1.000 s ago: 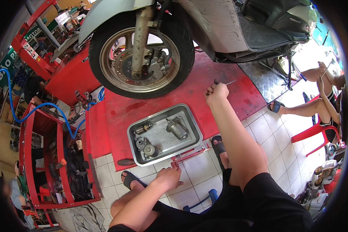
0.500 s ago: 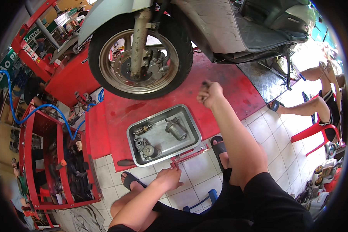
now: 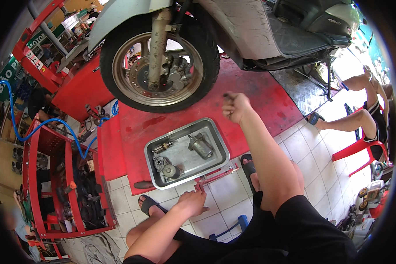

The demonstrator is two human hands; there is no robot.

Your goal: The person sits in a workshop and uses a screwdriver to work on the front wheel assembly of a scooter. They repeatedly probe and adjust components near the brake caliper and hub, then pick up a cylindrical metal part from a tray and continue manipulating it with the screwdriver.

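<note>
Right now the person's two hands are well apart. The right hand (image 3: pixel 236 108) hangs above the red platform (image 3: pixel 268 99), fingers curled round a dark thing (image 3: pixel 227 95) whose end pokes out at the top; it's too blurred for me to say what it is. The left hand (image 3: pixel 192 202) is low, just this side of the tray, with its fingertips at a red bar (image 3: pixel 200 188); from where I stand I can't tell whether it grips the bar or merely rests against it.

Between the hands and a little beyond the left one, the metal tray (image 3: pixel 182 152) sits at the near edge of the platform. In it, a grey motor (image 3: pixel 200 146) lies on the right, a narrow brassy part (image 3: pixel 163 147) at the far left, and a clump of greasy parts (image 3: pixel 168 169) at the near left. Beside the tray's near left corner there's a dark handle (image 3: pixel 143 185).

Past the tray stands the scooter (image 3: pixel 251 31), its front wheel (image 3: pixel 138 86) over the platform. Off to the left are a red rack (image 3: pixel 29 176) full of odds and ends and a looping blue hose (image 3: pixel 53 119). Over on the right, another person's bare leg (image 3: pixel 350 121) stretches out from a red chair (image 3: pixel 361 154).
</note>
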